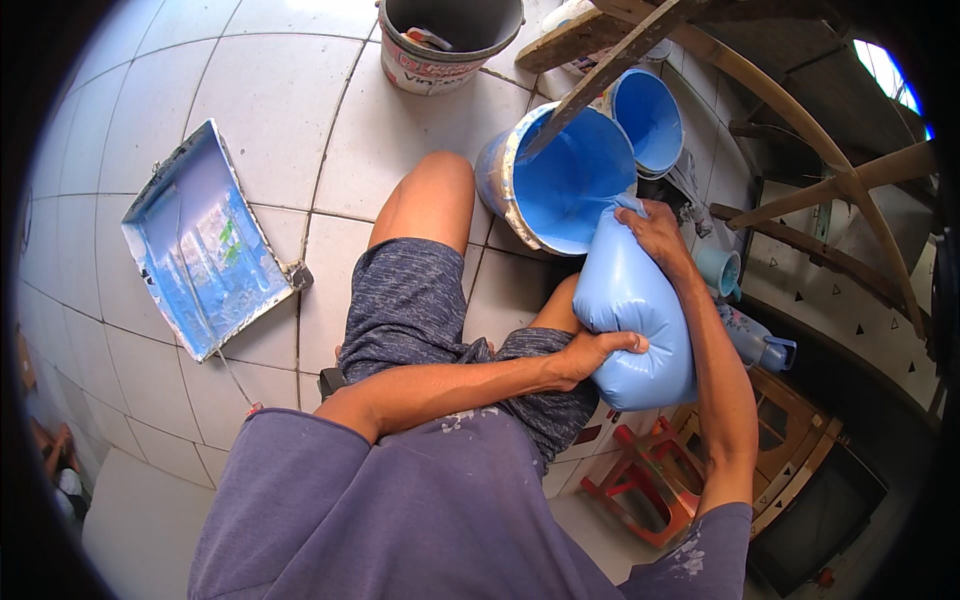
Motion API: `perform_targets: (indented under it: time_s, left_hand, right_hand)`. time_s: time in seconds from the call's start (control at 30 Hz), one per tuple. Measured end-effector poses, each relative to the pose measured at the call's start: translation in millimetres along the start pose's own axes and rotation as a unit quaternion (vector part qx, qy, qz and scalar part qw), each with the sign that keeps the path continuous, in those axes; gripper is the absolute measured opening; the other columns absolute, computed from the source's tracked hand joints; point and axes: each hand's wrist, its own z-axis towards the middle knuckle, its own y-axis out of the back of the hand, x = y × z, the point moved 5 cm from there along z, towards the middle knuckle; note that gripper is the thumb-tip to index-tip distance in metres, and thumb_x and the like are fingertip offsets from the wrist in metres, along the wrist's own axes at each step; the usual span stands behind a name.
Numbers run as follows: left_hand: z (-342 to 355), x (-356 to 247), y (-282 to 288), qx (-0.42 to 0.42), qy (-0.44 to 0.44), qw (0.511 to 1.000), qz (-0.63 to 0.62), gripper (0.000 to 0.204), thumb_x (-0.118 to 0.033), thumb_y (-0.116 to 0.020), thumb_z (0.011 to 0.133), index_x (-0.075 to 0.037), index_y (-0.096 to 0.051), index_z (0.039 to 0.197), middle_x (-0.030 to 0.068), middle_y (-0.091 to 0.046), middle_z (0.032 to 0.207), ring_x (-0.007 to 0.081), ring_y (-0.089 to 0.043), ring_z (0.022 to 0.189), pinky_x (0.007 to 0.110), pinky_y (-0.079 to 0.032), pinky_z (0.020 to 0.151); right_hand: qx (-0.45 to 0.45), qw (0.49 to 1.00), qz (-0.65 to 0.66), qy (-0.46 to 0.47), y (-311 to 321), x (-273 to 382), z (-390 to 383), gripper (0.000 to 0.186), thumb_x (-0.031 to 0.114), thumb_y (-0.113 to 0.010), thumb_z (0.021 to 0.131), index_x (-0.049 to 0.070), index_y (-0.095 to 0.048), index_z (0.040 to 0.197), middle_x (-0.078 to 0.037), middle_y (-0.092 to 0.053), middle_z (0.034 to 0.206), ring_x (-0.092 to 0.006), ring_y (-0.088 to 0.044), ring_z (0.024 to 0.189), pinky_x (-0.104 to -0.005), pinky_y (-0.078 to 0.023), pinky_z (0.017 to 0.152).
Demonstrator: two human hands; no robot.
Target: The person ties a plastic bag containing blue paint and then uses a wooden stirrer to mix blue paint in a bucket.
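Note:
A full, light-blue plastic bag (640,310) hangs tilted between my hands, its narrow mouth at the rim of a large paint bucket (516,205). My right hand (655,235) grips the gathered top of the bag beside that rim. Lower down, my left hand (600,355) clasps the bulging side, thumb pressed into the plastic. Blue paint coats the inside of the bucket; whether any flows from the bag cannot be made out. Just behind stands a second, smaller bucket (655,120), also blue inside.
A paint-smeared roller tray (210,250) lies on the tiles at left. A dark bucket (435,75) stands at the far side. Wooden bars (610,75) reach over the large bucket. To the right are a light-blue mug (717,270) and a red plastic stool (650,485).

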Motion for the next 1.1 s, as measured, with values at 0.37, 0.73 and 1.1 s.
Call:
perform_targets:
  time_s: [0.37,0.73,1.1]
  left_hand:
    - [-1,4,3,0.001,0.014,1.0,0.0,0.031,-0.022,-0.063,0.078,-0.002,-0.063,0.101,0.0074,-0.065,0.095,0.0183,-0.06,0.093,0.032,-0.046,0.089]
    - [4,12,9,0.054,0.059,0.993,-0.082,0.055,-0.026,-0.067,0.074,0.001,-0.05,0.118,0.0146,-0.058,0.108,0.0247,-0.061,0.096,0.039,-0.05,0.088]
    - [-1,5,7,0.041,0.039,0.996,-0.07,0.04,-0.025,-0.064,0.076,-0.002,-0.058,0.108,0.0093,-0.062,0.099,0.0196,-0.061,0.094,0.035,-0.048,0.089]
  right_hand:
    - [0.096,0.991,0.023,-0.092,2,27,-20,0.058,0.04,-0.082,0.054,-0.007,-0.067,0.085,-0.017,-0.067,0.079,-0.0228,-0.066,0.065,-0.0309,-0.052,0.06]
    - [0.079,0.994,0.007,-0.075,-5,13,-12,0.058,0.035,-0.082,0.05,-0.007,-0.067,0.086,-0.018,-0.067,0.079,-0.0235,-0.066,0.066,-0.0309,-0.052,0.062]
    - [0.058,0.995,-0.012,-0.078,-4,16,-11,0.046,0.024,-0.076,0.054,-0.01,-0.065,0.083,-0.016,-0.066,0.077,-0.0217,-0.065,0.065,-0.0315,-0.051,0.06]
